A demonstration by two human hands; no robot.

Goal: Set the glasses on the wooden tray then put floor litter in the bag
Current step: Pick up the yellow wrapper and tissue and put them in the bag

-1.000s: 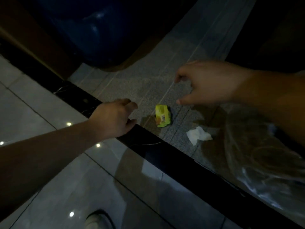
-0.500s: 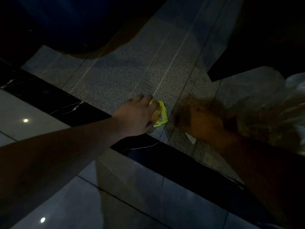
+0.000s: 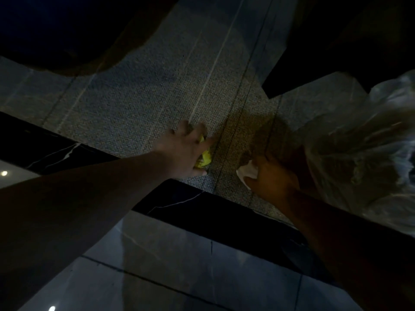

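Note:
On the grey carpet lies a yellow-green wrapper [image 3: 204,157], mostly covered by my left hand [image 3: 186,151], whose fingers are wrapped over it. A crumpled white tissue [image 3: 246,172] lies a little to the right, with the fingers of my right hand [image 3: 270,180] closed on its right side. A clear plastic bag [image 3: 363,149] hangs crumpled just right of that hand; whether the hand also holds it is hidden. No glasses or wooden tray are in view.
A black marble strip [image 3: 202,212] borders the grey carpet [image 3: 139,113], with glossy pale floor tiles [image 3: 179,265] nearer me. Dark furniture [image 3: 56,32] looms at the top left and another dark shape [image 3: 336,41] at the top right. The scene is dim.
Both hands dropped to the floor: the left went from hovering open to covering the wrapper, the right swung down and left onto the tissue. The bag came up at the right.

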